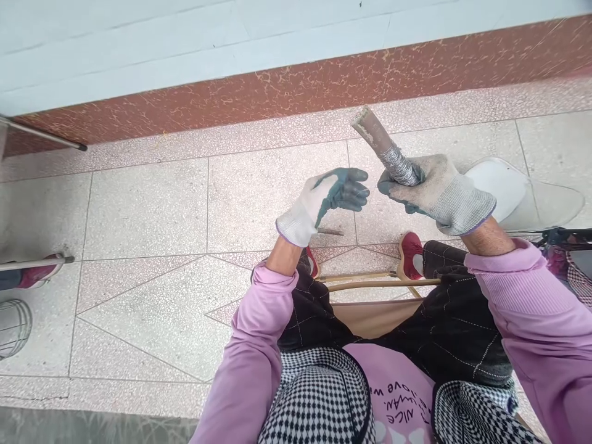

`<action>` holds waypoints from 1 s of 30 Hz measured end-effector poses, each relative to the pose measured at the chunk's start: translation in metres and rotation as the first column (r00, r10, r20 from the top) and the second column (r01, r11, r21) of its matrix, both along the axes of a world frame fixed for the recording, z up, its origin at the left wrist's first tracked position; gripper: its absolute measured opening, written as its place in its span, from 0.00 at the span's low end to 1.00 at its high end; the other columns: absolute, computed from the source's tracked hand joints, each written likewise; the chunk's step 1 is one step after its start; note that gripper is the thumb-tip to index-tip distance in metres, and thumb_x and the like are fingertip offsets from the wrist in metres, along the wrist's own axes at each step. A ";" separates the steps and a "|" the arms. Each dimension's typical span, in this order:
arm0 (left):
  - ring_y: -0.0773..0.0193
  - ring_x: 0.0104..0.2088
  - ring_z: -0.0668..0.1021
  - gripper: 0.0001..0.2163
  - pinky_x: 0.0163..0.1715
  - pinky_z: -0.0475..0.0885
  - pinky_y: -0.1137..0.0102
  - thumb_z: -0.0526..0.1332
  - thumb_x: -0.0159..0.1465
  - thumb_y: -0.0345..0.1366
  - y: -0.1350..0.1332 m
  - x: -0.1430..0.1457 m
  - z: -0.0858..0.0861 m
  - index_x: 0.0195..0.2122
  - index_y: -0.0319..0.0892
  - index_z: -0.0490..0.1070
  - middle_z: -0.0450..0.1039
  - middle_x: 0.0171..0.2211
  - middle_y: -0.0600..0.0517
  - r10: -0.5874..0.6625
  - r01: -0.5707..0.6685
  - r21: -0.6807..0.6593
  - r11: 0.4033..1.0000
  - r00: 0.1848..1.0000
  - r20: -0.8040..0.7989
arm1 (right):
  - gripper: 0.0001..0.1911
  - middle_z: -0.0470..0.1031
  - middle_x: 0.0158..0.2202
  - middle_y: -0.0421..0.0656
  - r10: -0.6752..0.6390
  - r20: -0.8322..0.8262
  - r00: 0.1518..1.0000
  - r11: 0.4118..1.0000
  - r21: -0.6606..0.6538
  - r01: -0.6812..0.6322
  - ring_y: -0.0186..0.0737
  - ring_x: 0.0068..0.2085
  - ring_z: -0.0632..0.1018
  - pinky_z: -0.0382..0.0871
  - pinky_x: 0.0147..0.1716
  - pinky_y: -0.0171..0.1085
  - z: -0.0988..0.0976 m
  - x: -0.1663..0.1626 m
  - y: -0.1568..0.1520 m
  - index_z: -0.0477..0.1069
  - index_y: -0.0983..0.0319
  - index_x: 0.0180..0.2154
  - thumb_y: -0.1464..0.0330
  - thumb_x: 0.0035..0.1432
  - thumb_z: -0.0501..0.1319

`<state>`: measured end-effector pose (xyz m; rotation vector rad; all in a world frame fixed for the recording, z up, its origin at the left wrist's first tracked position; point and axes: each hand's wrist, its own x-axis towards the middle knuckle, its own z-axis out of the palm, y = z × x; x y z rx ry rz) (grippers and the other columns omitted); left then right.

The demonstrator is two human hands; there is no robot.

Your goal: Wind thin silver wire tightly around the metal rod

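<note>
My right hand (416,185), in a white knit glove with a dark green coated palm, grips a thick brownish stick (374,132). Silvery wire (400,165) is wound in tight turns around the stick's lower part, just above my fist. The stick tilts up to the left, and its upper end looks rough and chipped. My left hand (335,194), gloved the same way, hovers to the left of the stick without touching it. Its fingers are stretched out, and nothing shows in them. A thin rod (330,232) shows just below my left hand.
I sit with knees apart over a pale tiled floor (148,209). A red-brown skirting (277,92) runs along the wall. A white rounded object (497,185) lies beyond my right wrist. At left are a wire basket (16,330), metal poles and another person's red shoe (41,271).
</note>
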<state>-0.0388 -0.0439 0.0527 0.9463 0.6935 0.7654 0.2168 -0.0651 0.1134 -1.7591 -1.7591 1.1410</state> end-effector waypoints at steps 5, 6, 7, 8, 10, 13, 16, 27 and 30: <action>0.59 0.47 0.87 0.14 0.51 0.84 0.62 0.65 0.75 0.50 0.016 -0.008 0.005 0.45 0.43 0.79 0.86 0.46 0.45 0.359 -0.356 0.052 0.933 0.930 -0.074 | 0.09 0.71 0.24 0.39 0.112 0.086 0.990 0.994 -0.014 -0.111 0.36 0.24 0.69 0.59 0.23 0.36 0.001 -0.006 0.001 0.77 0.58 0.33 0.61 0.61 0.70; 0.60 0.44 0.87 0.11 0.49 0.84 0.64 0.67 0.74 0.46 0.014 -0.004 0.007 0.44 0.43 0.80 0.86 0.43 0.46 0.299 -0.290 0.079 0.954 0.944 -0.142 | 0.09 0.71 0.24 0.39 0.134 0.089 0.987 0.991 -0.012 -0.133 0.36 0.24 0.68 0.58 0.23 0.35 0.001 -0.007 0.001 0.78 0.58 0.33 0.60 0.60 0.70; 0.61 0.40 0.87 0.10 0.45 0.83 0.66 0.69 0.72 0.43 0.011 0.002 0.009 0.42 0.42 0.80 0.85 0.39 0.46 0.188 -0.175 0.080 0.981 0.958 -0.217 | 0.10 0.71 0.23 0.39 0.155 0.085 0.984 0.988 -0.009 -0.154 0.35 0.24 0.68 0.57 0.22 0.34 0.001 -0.007 0.001 0.79 0.59 0.33 0.59 0.59 0.70; 0.62 0.36 0.85 0.10 0.40 0.82 0.68 0.71 0.71 0.42 0.006 0.008 0.011 0.42 0.40 0.80 0.84 0.35 0.47 0.047 -0.035 0.050 0.998 0.962 -0.270 | 0.11 0.70 0.23 0.39 0.168 0.068 0.984 0.986 -0.009 -0.167 0.35 0.24 0.68 0.57 0.22 0.34 0.002 -0.008 0.001 0.80 0.60 0.33 0.58 0.59 0.70; 0.66 0.26 0.80 0.10 0.28 0.76 0.72 0.71 0.71 0.41 -0.004 0.018 0.013 0.41 0.38 0.81 0.79 0.28 0.49 -0.125 0.130 -0.001 0.991 0.946 -0.299 | 0.11 0.71 0.23 0.39 0.143 -0.016 0.990 0.990 -0.015 -0.144 0.34 0.24 0.68 0.58 0.21 0.33 0.003 -0.007 0.000 0.82 0.61 0.34 0.59 0.57 0.71; 0.72 0.18 0.68 0.12 0.18 0.62 0.74 0.71 0.70 0.43 -0.013 0.020 0.015 0.40 0.38 0.81 0.69 0.20 0.55 -0.102 0.104 -0.002 0.995 0.963 -0.250 | 0.13 0.81 0.32 0.43 0.015 -0.202 0.979 0.999 -0.043 -0.024 0.34 0.25 0.71 0.62 0.21 0.33 0.008 -0.005 -0.001 0.86 0.61 0.42 0.61 0.57 0.72; 0.73 0.15 0.60 0.14 0.16 0.53 0.74 0.72 0.66 0.46 -0.013 0.010 0.016 0.38 0.39 0.80 0.60 0.17 0.60 -0.051 0.051 -0.007 0.999 0.988 -0.148 | 0.20 0.85 0.41 0.47 -0.097 -0.294 0.951 0.993 -0.096 0.072 0.34 0.24 0.71 0.64 0.20 0.35 0.012 -0.003 -0.001 0.86 0.60 0.49 0.58 0.57 0.74; 0.75 0.15 0.59 0.15 0.15 0.51 0.73 0.74 0.58 0.48 -0.011 0.000 0.018 0.34 0.42 0.75 0.60 0.18 0.61 0.017 -0.017 0.000 1.000 0.998 -0.054 | 0.28 0.69 0.20 0.40 -0.178 -0.341 0.923 0.964 -0.251 0.093 0.37 0.19 0.70 0.55 0.10 0.33 0.026 -0.007 -0.006 0.80 0.66 0.42 0.54 0.45 0.79; 0.75 0.15 0.58 0.16 0.15 0.49 0.71 0.71 0.57 0.51 -0.007 -0.004 0.018 0.33 0.44 0.73 0.61 0.20 0.60 0.070 -0.060 0.069 0.996 0.984 -0.161 | 0.28 0.69 0.21 0.39 -0.223 -0.406 0.886 0.968 -0.198 0.153 0.38 0.19 0.70 0.57 0.09 0.34 0.023 -0.002 -0.006 0.75 0.61 0.38 0.53 0.42 0.80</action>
